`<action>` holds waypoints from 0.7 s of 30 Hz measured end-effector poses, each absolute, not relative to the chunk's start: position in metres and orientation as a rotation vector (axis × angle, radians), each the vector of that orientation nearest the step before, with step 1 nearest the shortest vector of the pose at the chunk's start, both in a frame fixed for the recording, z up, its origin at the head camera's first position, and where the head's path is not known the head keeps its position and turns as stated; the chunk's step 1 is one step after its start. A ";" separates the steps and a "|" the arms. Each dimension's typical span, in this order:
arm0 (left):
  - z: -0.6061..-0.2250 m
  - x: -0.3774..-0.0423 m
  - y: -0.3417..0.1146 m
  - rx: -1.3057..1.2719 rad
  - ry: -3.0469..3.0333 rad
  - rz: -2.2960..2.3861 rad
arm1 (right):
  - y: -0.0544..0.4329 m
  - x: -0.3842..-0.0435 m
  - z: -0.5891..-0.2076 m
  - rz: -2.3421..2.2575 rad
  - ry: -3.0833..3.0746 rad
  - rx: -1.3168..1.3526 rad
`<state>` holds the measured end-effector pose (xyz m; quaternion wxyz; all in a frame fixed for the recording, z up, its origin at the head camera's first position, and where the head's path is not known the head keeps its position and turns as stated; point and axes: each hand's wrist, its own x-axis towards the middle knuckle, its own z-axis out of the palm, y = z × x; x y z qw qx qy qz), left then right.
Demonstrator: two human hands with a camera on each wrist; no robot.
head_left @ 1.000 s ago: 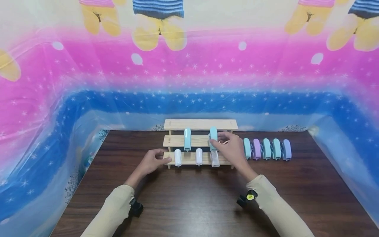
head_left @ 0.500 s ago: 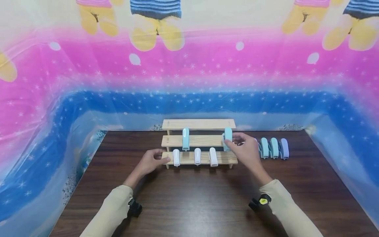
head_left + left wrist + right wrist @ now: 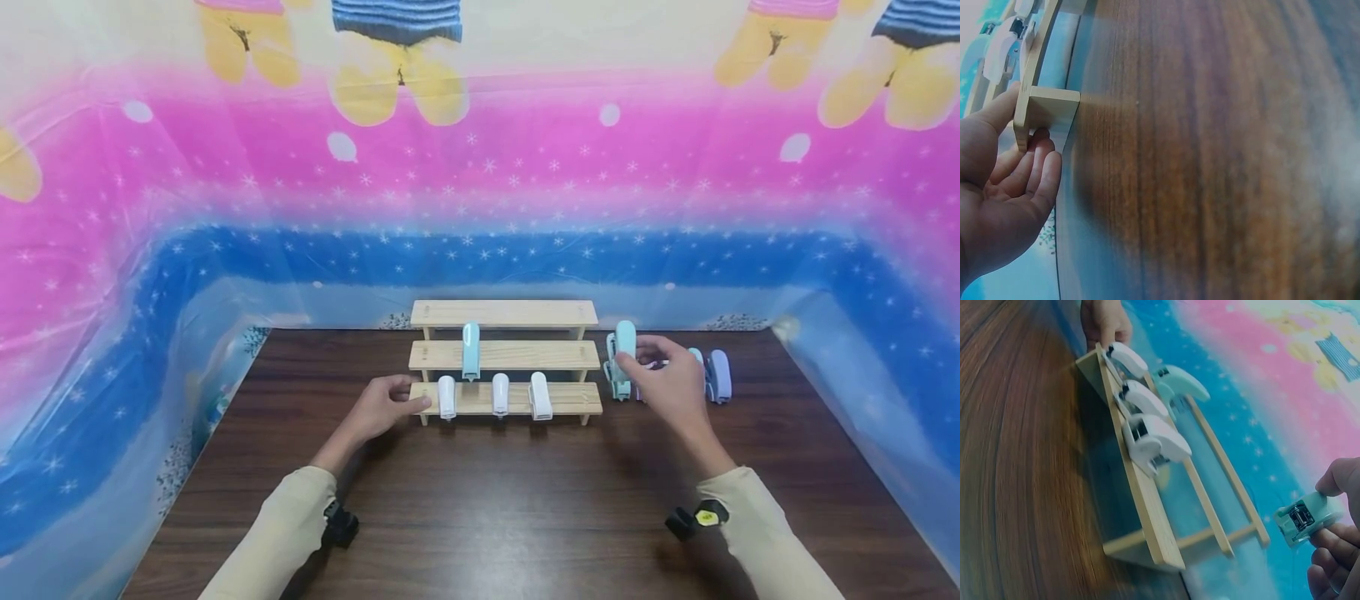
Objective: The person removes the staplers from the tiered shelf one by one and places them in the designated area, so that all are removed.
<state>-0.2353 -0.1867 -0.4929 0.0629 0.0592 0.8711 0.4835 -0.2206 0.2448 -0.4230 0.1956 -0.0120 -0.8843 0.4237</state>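
Fingers of the right hand (image 3: 671,379) pinched a green stapler (image 3: 626,337).
It was beyond the right edge of the rack (image 3: 570,398), whose front left corner the left hand (image 3: 382,408) pinched.

left hand (image 3: 381,408): fingers (image 3: 1049,175) gripping | right hand (image 3: 669,383): fingers pinching | forearms (image 3: 279,521) angled inward

Bright head view, pale glare on table (image 3: 487,512), 2 dimmer, softer wrist views

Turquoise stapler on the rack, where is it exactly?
In the head view, the turquoise stapler stands left of centre on the middle shelf of the wooden rack, behind the gap between the left white stapler and the middle white stapler.
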 end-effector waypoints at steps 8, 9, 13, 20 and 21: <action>-0.492 -0.235 -0.187 0.175 2.631 1.453 | 0.275 -0.217 -0.422 1.151 -2.458 -0.103; -0.492 -0.235 -0.187 0.173 2.633 1.453 | 0.279 -0.216 -0.421 1.146 -2.458 -0.113; -0.491 -0.236 -0.187 0.178 2.639 1.449 | 0.294 -0.212 -0.421 1.151 -2.461 -0.147; -0.491 -0.235 -0.186 0.175 2.638 1.440 | 0.324 -0.215 -0.424 1.087 -2.442 -0.209; -0.490 -0.235 -0.186 0.173 2.637 1.440 | 0.329 -0.215 -0.424 1.080 -2.442 -0.220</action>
